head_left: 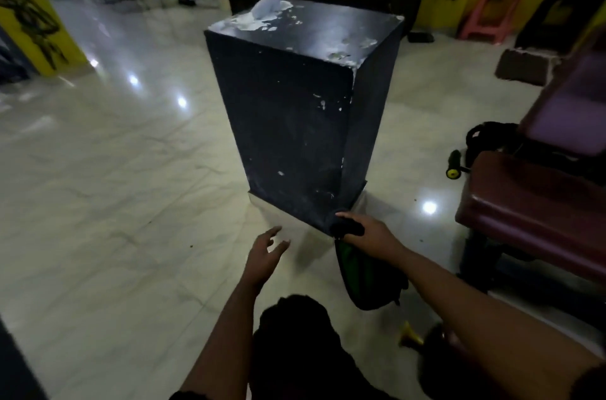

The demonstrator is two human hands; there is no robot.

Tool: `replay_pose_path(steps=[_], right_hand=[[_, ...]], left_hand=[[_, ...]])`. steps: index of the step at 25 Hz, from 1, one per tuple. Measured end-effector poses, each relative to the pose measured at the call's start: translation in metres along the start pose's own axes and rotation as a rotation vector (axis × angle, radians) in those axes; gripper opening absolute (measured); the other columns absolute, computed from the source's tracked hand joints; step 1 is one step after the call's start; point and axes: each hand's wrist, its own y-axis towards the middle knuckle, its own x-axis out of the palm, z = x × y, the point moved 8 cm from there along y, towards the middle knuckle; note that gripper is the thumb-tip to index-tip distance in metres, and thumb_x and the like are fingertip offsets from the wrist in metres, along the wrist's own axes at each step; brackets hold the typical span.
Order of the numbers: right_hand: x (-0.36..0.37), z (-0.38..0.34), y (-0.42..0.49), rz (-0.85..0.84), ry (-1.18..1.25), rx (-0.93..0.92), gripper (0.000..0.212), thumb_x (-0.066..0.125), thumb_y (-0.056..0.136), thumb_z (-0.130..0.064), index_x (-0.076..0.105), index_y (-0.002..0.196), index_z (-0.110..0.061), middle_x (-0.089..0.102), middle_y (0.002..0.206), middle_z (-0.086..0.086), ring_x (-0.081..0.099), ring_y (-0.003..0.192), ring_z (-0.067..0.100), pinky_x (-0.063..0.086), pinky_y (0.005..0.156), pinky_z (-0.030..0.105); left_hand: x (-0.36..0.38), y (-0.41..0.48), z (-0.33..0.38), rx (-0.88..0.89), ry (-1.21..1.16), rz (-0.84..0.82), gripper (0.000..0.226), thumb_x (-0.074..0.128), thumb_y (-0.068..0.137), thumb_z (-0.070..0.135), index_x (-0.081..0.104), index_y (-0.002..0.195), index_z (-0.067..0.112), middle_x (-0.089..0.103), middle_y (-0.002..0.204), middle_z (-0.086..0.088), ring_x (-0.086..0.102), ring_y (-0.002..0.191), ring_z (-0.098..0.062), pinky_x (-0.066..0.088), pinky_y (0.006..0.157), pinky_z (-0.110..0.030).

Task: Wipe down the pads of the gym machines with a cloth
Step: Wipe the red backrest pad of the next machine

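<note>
A tall black box (295,111) with a worn, peeling top stands on the floor ahead of me. My right hand (364,230) is shut on a dark cloth (367,275) with a green patch, which hangs down from the hand near the box's lower front corner. My left hand (265,253) hovers open above the floor, fingers spread, to the left of the cloth. At the right edge a maroon padded bench (528,203) with a purple back pad (570,111) stands apart from both hands.
The glossy marble floor (114,186) stretches left and ahead. A white lump (269,4) lies on the box top. A black-and-yellow roller (454,167) lies by the bench. A pink stool (488,16) and yellow walls sit at the back right; machines stand at the back left.
</note>
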Motion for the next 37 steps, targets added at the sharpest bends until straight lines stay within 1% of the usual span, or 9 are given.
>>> replay_pose_path(steps=[3,7,10,12,15,18,21,31,37], right_hand=[[-0.034,0.027,0.035,0.089,0.049,0.079,0.051,0.065,0.086,-0.025,0.048,0.134,-0.027,0.052,0.135,0.004,0.049,0.123,0.021,0.034,0.095,0.020],[-0.080,0.071,0.068,0.234,0.101,0.215,0.051,0.066,0.085,-0.030,0.048,0.132,-0.033,0.053,0.132,0.007,0.051,0.121,0.024,0.039,0.101,0.030],[-0.116,0.105,0.084,0.356,0.149,0.389,0.054,0.065,0.084,-0.031,0.046,0.134,-0.031,0.053,0.125,0.004,0.051,0.117,0.020,0.043,0.097,0.033],[-0.139,0.119,0.084,0.461,0.173,0.497,0.059,0.063,0.076,-0.041,0.047,0.132,-0.035,0.056,0.127,0.008,0.053,0.117,0.025,0.045,0.097,0.039],[-0.171,0.131,0.081,0.608,0.199,0.593,0.054,0.068,0.080,-0.021,0.052,0.131,-0.022,0.058,0.125,0.012,0.055,0.116,0.025,0.043,0.095,0.030],[-0.201,0.150,0.077,0.741,0.203,0.660,0.050,0.067,0.081,-0.009,0.054,0.129,-0.016,0.058,0.129,0.008,0.053,0.115,0.017,0.035,0.084,0.013],[-0.227,0.171,0.075,0.836,0.241,0.680,0.050,0.066,0.083,-0.008,0.053,0.131,-0.015,0.058,0.127,0.005,0.050,0.110,0.009,0.034,0.073,0.007],[-0.344,0.295,0.120,0.897,0.375,0.801,0.049,0.061,0.086,-0.005,0.050,0.133,-0.017,0.053,0.133,0.007,0.050,0.118,0.018,0.037,0.089,0.022],[-0.406,0.346,0.137,0.907,0.377,0.872,0.049,0.066,0.085,-0.018,0.052,0.131,-0.026,0.054,0.133,0.002,0.051,0.121,0.019,0.038,0.098,0.024]], left_hand=[[0.041,0.063,0.034,0.038,0.074,-0.144,0.044,0.058,0.090,0.024,0.050,0.132,0.017,0.048,0.131,-0.006,0.048,0.119,-0.020,0.041,0.094,-0.030],[0.113,0.153,0.077,0.162,0.178,-0.387,0.053,0.066,0.081,0.036,0.051,0.129,0.019,0.055,0.128,-0.010,0.053,0.119,-0.023,0.043,0.101,-0.036],[0.176,0.212,0.113,0.230,0.245,-0.600,0.048,0.063,0.087,0.023,0.050,0.130,0.008,0.052,0.133,-0.015,0.050,0.123,-0.026,0.039,0.096,-0.024],[0.210,0.235,0.134,0.275,0.238,-0.695,0.053,0.064,0.085,0.027,0.048,0.132,0.006,0.050,0.134,-0.016,0.048,0.124,-0.028,0.040,0.099,-0.029],[0.256,0.261,0.163,0.303,0.218,-0.792,0.050,0.063,0.086,0.022,0.047,0.132,0.010,0.049,0.134,-0.016,0.047,0.125,-0.029,0.041,0.098,-0.034],[0.300,0.277,0.189,0.339,0.190,-0.839,0.049,0.061,0.088,0.022,0.045,0.135,0.019,0.043,0.140,-0.009,0.045,0.125,-0.026,0.042,0.097,-0.034],[0.339,0.288,0.209,0.371,0.153,-0.878,0.048,0.059,0.089,0.021,0.045,0.135,0.017,0.042,0.141,-0.008,0.045,0.126,-0.027,0.039,0.094,-0.029],[0.501,0.366,0.261,0.231,0.177,-0.913,0.045,0.058,0.090,0.025,0.047,0.133,0.019,0.045,0.137,-0.009,0.045,0.124,-0.024,0.038,0.093,-0.028],[0.589,0.396,0.326,0.298,0.211,-1.030,0.051,0.057,0.091,0.025,0.042,0.138,0.014,0.042,0.141,-0.011,0.045,0.122,-0.022,0.038,0.098,-0.034]])
